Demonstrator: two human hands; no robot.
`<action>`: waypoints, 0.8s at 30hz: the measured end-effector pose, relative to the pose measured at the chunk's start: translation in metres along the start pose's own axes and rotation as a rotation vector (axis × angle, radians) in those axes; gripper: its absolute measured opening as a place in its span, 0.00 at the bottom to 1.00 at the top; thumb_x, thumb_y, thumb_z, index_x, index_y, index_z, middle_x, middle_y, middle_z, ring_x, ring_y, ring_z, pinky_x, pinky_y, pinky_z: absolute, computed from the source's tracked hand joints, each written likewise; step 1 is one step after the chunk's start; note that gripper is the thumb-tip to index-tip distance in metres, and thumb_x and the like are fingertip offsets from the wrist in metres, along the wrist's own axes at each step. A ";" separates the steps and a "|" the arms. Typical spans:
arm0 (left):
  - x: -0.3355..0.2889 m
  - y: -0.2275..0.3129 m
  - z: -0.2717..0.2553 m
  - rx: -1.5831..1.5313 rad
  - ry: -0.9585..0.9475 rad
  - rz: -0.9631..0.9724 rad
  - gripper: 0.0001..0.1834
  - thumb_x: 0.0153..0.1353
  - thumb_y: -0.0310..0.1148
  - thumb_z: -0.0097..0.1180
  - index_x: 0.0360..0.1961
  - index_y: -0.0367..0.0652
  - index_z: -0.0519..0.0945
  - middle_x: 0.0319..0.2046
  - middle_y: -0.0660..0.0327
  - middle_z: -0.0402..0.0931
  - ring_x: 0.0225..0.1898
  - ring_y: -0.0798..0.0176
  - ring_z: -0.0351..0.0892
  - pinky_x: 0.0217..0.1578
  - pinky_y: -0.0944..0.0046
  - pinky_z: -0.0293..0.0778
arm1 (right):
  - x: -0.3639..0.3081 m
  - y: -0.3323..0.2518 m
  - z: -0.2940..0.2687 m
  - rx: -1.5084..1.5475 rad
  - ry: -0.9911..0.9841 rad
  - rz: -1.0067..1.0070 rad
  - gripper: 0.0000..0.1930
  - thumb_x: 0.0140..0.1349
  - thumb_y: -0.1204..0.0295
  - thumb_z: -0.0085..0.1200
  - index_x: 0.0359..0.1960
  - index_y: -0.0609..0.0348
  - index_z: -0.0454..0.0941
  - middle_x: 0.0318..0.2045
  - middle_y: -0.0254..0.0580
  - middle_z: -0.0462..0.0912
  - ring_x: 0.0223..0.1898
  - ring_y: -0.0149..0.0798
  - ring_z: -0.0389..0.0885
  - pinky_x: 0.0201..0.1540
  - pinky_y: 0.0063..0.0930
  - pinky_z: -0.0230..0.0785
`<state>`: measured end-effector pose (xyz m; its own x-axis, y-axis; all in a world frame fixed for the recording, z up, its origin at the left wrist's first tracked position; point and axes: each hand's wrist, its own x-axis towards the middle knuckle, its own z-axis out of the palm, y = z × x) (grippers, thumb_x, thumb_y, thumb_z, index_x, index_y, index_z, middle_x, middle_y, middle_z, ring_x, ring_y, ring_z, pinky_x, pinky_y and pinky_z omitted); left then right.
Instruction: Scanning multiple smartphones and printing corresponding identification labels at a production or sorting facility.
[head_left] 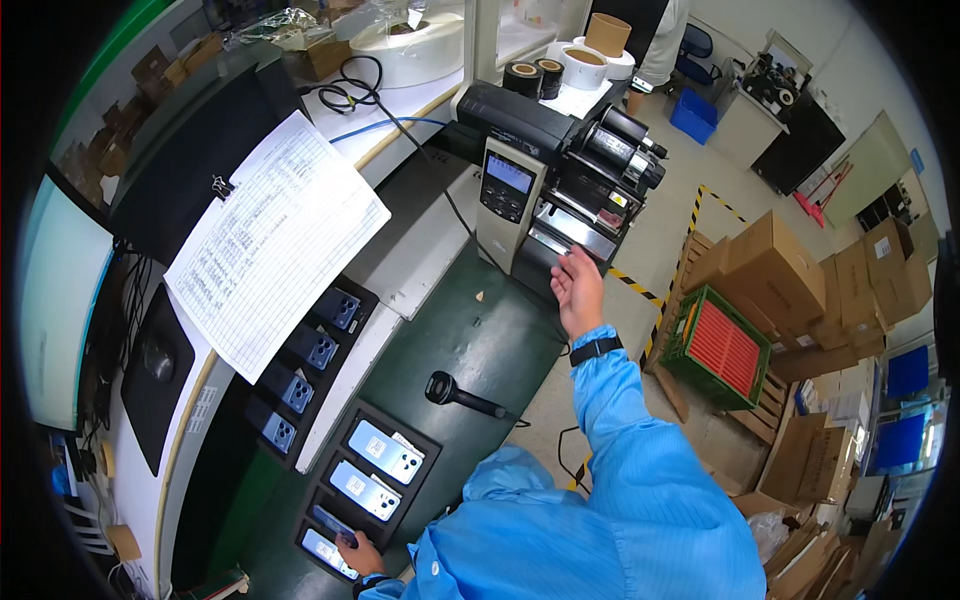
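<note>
My left hand point(362, 554) is closed on a dark smartphone point(333, 522) at the lower left, low over a black tray point(424, 462). Light-blue smartphones lie in that tray, among them one phone point(366, 490) with a white label on its back. My right hand point(578, 294) reaches to the front of a label printer point(512, 195), by its output slot. Its fingers are stretched out and slightly bent, and I see nothing in them. A black handheld barcode scanner point(462, 394) lies on the green mat between my two arms.
Another black tray point(312, 385) holds several blue phones, partly under a clipped handwritten sheet point(280, 240). A monitor point(70, 310) and mouse point(153, 358) are on the left. Label rolls point(584, 68) stand behind the printer. Cartons point(770, 265) and a green crate point(715, 350) are at the right.
</note>
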<state>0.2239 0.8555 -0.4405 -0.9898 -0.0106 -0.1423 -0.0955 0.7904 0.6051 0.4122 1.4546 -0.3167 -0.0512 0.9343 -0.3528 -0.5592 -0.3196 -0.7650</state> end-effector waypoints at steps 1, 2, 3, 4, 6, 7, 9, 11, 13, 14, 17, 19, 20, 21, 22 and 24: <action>0.001 -0.001 0.000 0.001 0.000 0.001 0.30 0.58 0.37 0.55 0.58 0.27 0.68 0.48 0.46 0.75 0.45 0.53 0.77 0.48 0.57 0.72 | 0.004 -0.005 0.004 0.000 0.001 0.000 0.20 0.64 0.70 0.53 0.58 0.56 0.70 0.39 0.37 0.80 0.33 0.31 0.79 0.34 0.24 0.71; 0.001 0.002 -0.002 -0.021 -0.010 -0.027 0.29 0.59 0.36 0.54 0.58 0.28 0.69 0.48 0.46 0.75 0.46 0.52 0.76 0.49 0.57 0.72 | 0.007 -0.009 0.008 0.027 -0.011 -0.007 0.19 0.64 0.67 0.53 0.56 0.54 0.71 0.41 0.36 0.79 0.36 0.32 0.77 0.38 0.25 0.70; 0.001 0.004 -0.004 -0.043 -0.020 -0.055 0.29 0.59 0.36 0.53 0.58 0.28 0.69 0.48 0.46 0.75 0.46 0.52 0.76 0.50 0.57 0.71 | 0.009 -0.012 0.012 0.052 -0.025 -0.013 0.18 0.65 0.64 0.54 0.55 0.53 0.72 0.42 0.36 0.78 0.39 0.33 0.76 0.41 0.26 0.70; 0.002 0.000 -0.003 -0.043 -0.018 -0.057 0.29 0.59 0.36 0.53 0.58 0.28 0.69 0.48 0.46 0.75 0.46 0.52 0.76 0.50 0.57 0.71 | 0.011 -0.014 0.016 0.052 -0.026 -0.011 0.18 0.65 0.64 0.54 0.55 0.53 0.72 0.42 0.36 0.78 0.39 0.33 0.76 0.41 0.26 0.70; 0.007 -0.012 -0.001 -0.077 -0.001 -0.049 0.27 0.59 0.35 0.52 0.58 0.30 0.69 0.48 0.46 0.75 0.48 0.52 0.76 0.52 0.57 0.70 | 0.013 -0.015 0.024 0.098 -0.048 -0.005 0.18 0.65 0.62 0.55 0.54 0.52 0.74 0.43 0.35 0.78 0.40 0.33 0.75 0.43 0.26 0.69; 0.007 -0.019 0.001 -0.075 0.002 -0.051 0.27 0.59 0.35 0.52 0.58 0.30 0.69 0.48 0.46 0.75 0.48 0.52 0.76 0.52 0.57 0.70 | 0.012 -0.015 0.028 0.097 -0.050 -0.001 0.18 0.65 0.62 0.55 0.54 0.52 0.74 0.43 0.35 0.78 0.40 0.33 0.75 0.43 0.26 0.69; 0.009 -0.022 0.002 -0.025 0.021 -0.064 0.26 0.59 0.34 0.52 0.58 0.30 0.69 0.48 0.46 0.75 0.49 0.51 0.76 0.53 0.57 0.70 | 0.011 -0.015 0.033 0.113 -0.045 0.016 0.17 0.64 0.63 0.57 0.53 0.52 0.75 0.42 0.35 0.78 0.40 0.33 0.74 0.43 0.26 0.69; 0.010 -0.025 0.009 -0.017 0.030 -0.056 0.26 0.59 0.33 0.52 0.58 0.31 0.69 0.49 0.46 0.75 0.50 0.51 0.76 0.53 0.57 0.70 | 0.018 -0.014 0.035 0.117 -0.048 0.019 0.18 0.65 0.64 0.54 0.55 0.52 0.73 0.42 0.35 0.78 0.39 0.33 0.75 0.42 0.26 0.69; 0.013 -0.028 0.007 -0.053 0.011 -0.089 0.26 0.60 0.33 0.52 0.58 0.30 0.69 0.50 0.46 0.75 0.50 0.51 0.76 0.54 0.56 0.69 | 0.020 -0.011 0.036 0.107 -0.051 0.021 0.18 0.65 0.64 0.52 0.56 0.52 0.73 0.42 0.35 0.78 0.39 0.33 0.75 0.42 0.27 0.69; 0.010 -0.026 0.004 -0.048 0.010 -0.096 0.26 0.60 0.33 0.52 0.58 0.30 0.69 0.50 0.46 0.75 0.50 0.51 0.76 0.54 0.56 0.69 | 0.021 -0.010 0.037 0.101 -0.049 0.027 0.18 0.65 0.64 0.52 0.56 0.52 0.73 0.42 0.35 0.78 0.39 0.33 0.75 0.42 0.27 0.69; 0.006 -0.017 0.002 -0.055 0.019 -0.089 0.26 0.60 0.33 0.52 0.58 0.30 0.69 0.50 0.46 0.75 0.51 0.51 0.76 0.55 0.56 0.69 | 0.024 -0.011 0.042 0.096 -0.055 0.033 0.18 0.65 0.65 0.53 0.55 0.52 0.73 0.41 0.35 0.78 0.38 0.33 0.74 0.41 0.26 0.69; 0.005 -0.013 0.001 -0.044 0.014 -0.111 0.26 0.60 0.33 0.52 0.59 0.30 0.69 0.51 0.45 0.75 0.52 0.50 0.75 0.56 0.56 0.68 | 0.026 -0.012 0.040 0.099 -0.051 0.029 0.17 0.65 0.65 0.54 0.54 0.53 0.74 0.39 0.35 0.78 0.37 0.33 0.75 0.40 0.26 0.69; 0.003 -0.002 -0.001 -0.019 -0.001 -0.111 0.27 0.60 0.33 0.52 0.59 0.30 0.69 0.52 0.44 0.75 0.52 0.49 0.75 0.56 0.56 0.68 | 0.027 -0.012 0.041 0.114 -0.045 0.018 0.17 0.64 0.66 0.56 0.54 0.54 0.75 0.38 0.35 0.79 0.37 0.33 0.75 0.39 0.25 0.70; 0.005 -0.015 0.005 -0.037 0.026 -0.086 0.27 0.60 0.33 0.52 0.59 0.30 0.69 0.52 0.44 0.75 0.52 0.49 0.75 0.56 0.56 0.68 | 0.027 -0.011 0.041 0.089 -0.035 0.015 0.17 0.64 0.66 0.55 0.54 0.54 0.74 0.38 0.34 0.79 0.37 0.32 0.75 0.39 0.25 0.70; 0.008 -0.027 0.010 -0.055 0.052 -0.062 0.27 0.60 0.33 0.52 0.59 0.30 0.69 0.52 0.44 0.75 0.52 0.49 0.75 0.56 0.55 0.68 | 0.029 -0.007 0.041 0.066 -0.023 0.010 0.19 0.64 0.66 0.52 0.56 0.52 0.73 0.39 0.33 0.78 0.36 0.32 0.75 0.39 0.26 0.70; 0.006 -0.023 0.010 -0.048 0.046 -0.080 0.27 0.59 0.33 0.52 0.59 0.30 0.69 0.52 0.43 0.75 0.52 0.49 0.75 0.56 0.55 0.68 | 0.028 -0.004 0.045 0.046 -0.020 0.019 0.19 0.63 0.66 0.53 0.56 0.52 0.73 0.38 0.32 0.78 0.35 0.32 0.74 0.39 0.26 0.69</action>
<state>0.2214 0.8435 -0.4629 -0.9825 -0.1016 -0.1563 -0.1784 0.7555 0.6304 0.3758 1.4889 -0.2996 -0.0790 0.9311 -0.3560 -0.5952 -0.3305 -0.7325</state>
